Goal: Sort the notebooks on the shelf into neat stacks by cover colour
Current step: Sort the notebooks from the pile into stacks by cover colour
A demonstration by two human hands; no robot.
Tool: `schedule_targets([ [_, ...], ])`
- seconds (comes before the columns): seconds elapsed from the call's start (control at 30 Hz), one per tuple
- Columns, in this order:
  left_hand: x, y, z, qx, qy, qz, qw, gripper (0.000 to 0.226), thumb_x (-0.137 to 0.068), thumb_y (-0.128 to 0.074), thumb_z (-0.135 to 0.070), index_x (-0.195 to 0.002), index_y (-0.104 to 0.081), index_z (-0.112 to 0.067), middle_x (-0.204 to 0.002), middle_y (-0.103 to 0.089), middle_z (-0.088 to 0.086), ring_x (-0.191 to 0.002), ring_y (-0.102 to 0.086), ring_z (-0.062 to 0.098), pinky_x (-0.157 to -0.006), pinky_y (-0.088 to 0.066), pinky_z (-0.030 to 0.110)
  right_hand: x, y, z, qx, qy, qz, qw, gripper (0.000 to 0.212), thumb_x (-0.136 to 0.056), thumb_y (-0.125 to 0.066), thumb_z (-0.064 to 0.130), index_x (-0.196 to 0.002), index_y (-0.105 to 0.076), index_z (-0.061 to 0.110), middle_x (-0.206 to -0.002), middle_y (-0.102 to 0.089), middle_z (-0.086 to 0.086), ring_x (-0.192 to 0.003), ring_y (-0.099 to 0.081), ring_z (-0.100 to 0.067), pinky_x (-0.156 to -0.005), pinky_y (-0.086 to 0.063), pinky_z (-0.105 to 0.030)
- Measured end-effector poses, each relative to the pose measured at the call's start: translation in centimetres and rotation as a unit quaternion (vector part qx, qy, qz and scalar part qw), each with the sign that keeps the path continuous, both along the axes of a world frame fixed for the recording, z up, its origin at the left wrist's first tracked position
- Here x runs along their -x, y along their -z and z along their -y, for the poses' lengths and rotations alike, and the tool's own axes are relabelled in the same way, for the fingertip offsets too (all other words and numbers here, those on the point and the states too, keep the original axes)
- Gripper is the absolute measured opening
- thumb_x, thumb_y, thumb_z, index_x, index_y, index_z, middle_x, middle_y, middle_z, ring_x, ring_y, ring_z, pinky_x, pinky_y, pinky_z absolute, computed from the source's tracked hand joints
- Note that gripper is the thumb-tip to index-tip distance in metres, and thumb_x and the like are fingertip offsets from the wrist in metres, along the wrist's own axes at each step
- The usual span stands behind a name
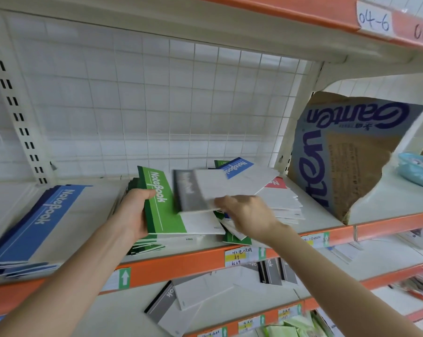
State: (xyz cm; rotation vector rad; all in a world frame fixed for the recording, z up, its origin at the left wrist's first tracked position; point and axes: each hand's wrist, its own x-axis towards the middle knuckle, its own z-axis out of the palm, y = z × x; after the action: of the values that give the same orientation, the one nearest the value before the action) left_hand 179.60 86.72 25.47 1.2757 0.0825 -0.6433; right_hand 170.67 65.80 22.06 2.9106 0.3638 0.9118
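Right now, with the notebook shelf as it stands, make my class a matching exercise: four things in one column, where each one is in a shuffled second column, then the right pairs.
1. blue notebook stack
2. green notebook stack
3. grey notebook
4. torn cardboard

A. pinched in the right hand
B. leaning upright, right of all the notebooks
C. lying at the far left, no hand on it
D. gripped by the left hand

Pairs: 1-C, 2-D, 3-A, 4-B

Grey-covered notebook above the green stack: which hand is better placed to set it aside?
Right. The right hand pinches the grey-covered notebook clear of the piles, while the left hand is busy gripping the stack of green-covered notebooks.
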Motion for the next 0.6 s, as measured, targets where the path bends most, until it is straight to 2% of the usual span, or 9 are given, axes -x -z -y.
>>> schedule_targets([
  [0.1, 0.1, 0.0, 0.5, -0.013, 0.007, 0.009, 1.000, 0.015, -0.097, -0.048, -0.018, -0.087, -0.055, -0.011, -0.075, -0.063, 0.010, -0.068, -0.059, 0.023, -0.058, -0.045, 0.036, -0.2, 0.1, -3.0, -0.028, -0.145, -0.018, 0.989, 0.024, -0.080, -0.047, 0.010, -0.093, -0.066, 0.004, -0.078, -0.070, -0.010, -0.063, -0.066, -0.027, -0.044, -0.051, -0.029],
  [0.17, 0.1, 0.1, 0.4, -0.029, 0.013, 0.021, 0.999, 0.013, -0.096, -0.048, -0.012, -0.085, -0.056, -0.012, -0.067, -0.064, 0.008, -0.065, -0.057, 0.022, -0.054, -0.044, 0.033, -0.5, -0.2, -3.1, -0.077, -0.163, -0.067, 0.981, 0.032, -0.088, -0.041, 0.021, -0.097, -0.066, 0.004, -0.096, -0.071, -0.011, -0.082, -0.068, -0.030, -0.062, -0.057, -0.039],
  [0.23, -0.3, 0.2, 0.0, -0.028, 0.006, 0.027, 0.999, 0.009, -0.095, -0.048, -0.010, -0.097, -0.057, -0.010, -0.074, -0.062, 0.008, -0.066, -0.057, 0.022, -0.047, -0.048, 0.033, -1.1, -1.0, -1.8, -0.150, -0.069, -0.130, 0.978, 0.046, -0.092, -0.032, 0.039, -0.110, -0.063, 0.010, -0.106, -0.069, -0.011, -0.095, -0.065, -0.031, -0.079, -0.053, -0.041],
  [0.3, -0.7, 0.2, -0.3, -0.023, -0.011, 0.036, 0.999, 0.014, -0.095, -0.048, -0.008, -0.106, -0.055, -0.012, -0.079, -0.060, 0.009, -0.066, -0.057, 0.022, -0.039, -0.050, 0.030, -2.1, -1.7, 0.5, -0.193, 0.120, -0.139, 0.964, 0.047, -0.094, -0.034, 0.045, -0.124, -0.052, 0.015, -0.116, -0.064, -0.010, -0.104, -0.059, -0.031, -0.085, -0.048, -0.039],
  [0.37, -0.9, 0.2, -0.6, -0.026, -0.017, 0.043, 0.999, 0.011, -0.095, -0.047, -0.008, -0.100, -0.056, -0.013, -0.080, -0.060, 0.008, -0.066, -0.057, 0.021, -0.047, -0.048, 0.032, -2.9, -1.7, 2.0, -0.180, 0.254, -0.186, 0.932, 0.047, -0.094, -0.038, 0.048, -0.125, -0.048, 0.014, -0.122, -0.057, -0.008, -0.107, -0.054, -0.028, -0.087, -0.045, -0.038],
  [0.43, -1.0, 0.1, -0.6, -0.027, -0.018, 0.046, 0.998, 0.011, -0.094, -0.047, -0.007, -0.092, -0.056, -0.014, -0.080, -0.060, 0.008, -0.066, -0.056, 0.021, -0.051, -0.045, 0.032, -3.4, -1.3, 2.4, -0.158, 0.291, -0.233, 0.914, 0.050, -0.092, -0.037, 0.054, -0.119, -0.051, 0.014, -0.121, -0.054, -0.007, -0.108, -0.050, -0.026, -0.091, -0.043, -0.040],
  [0.5, -1.0, 0.2, -0.6, -0.027, -0.026, 0.047, 0.998, 0.012, -0.094, -0.047, -0.006, -0.092, -0.056, -0.014, -0.080, -0.059, 0.008, -0.067, -0.056, 0.022, -0.048, -0.047, 0.031, -3.6, -0.9, 2.4, -0.161, 0.292, -0.226, 0.915, 0.048, -0.093, -0.037, 0.052, -0.116, -0.052, 0.013, -0.118, -0.053, -0.007, -0.108, -0.049, -0.025, -0.090, -0.043, -0.038],
  [0.6, -1.1, 0.3, -0.5, -0.013, -0.044, 0.037, 0.998, 0.023, -0.093, -0.047, -0.004, -0.114, -0.055, -0.010, -0.083, -0.060, 0.009, -0.069, -0.057, 0.022, -0.052, -0.043, 0.032, -3.4, -1.5, 2.1, -0.088, 0.303, -0.217, 0.924, 0.034, -0.098, -0.036, 0.037, -0.115, -0.050, 0.012, -0.111, -0.058, -0.006, -0.093, -0.054, -0.022, -0.073, -0.042, -0.029],
])
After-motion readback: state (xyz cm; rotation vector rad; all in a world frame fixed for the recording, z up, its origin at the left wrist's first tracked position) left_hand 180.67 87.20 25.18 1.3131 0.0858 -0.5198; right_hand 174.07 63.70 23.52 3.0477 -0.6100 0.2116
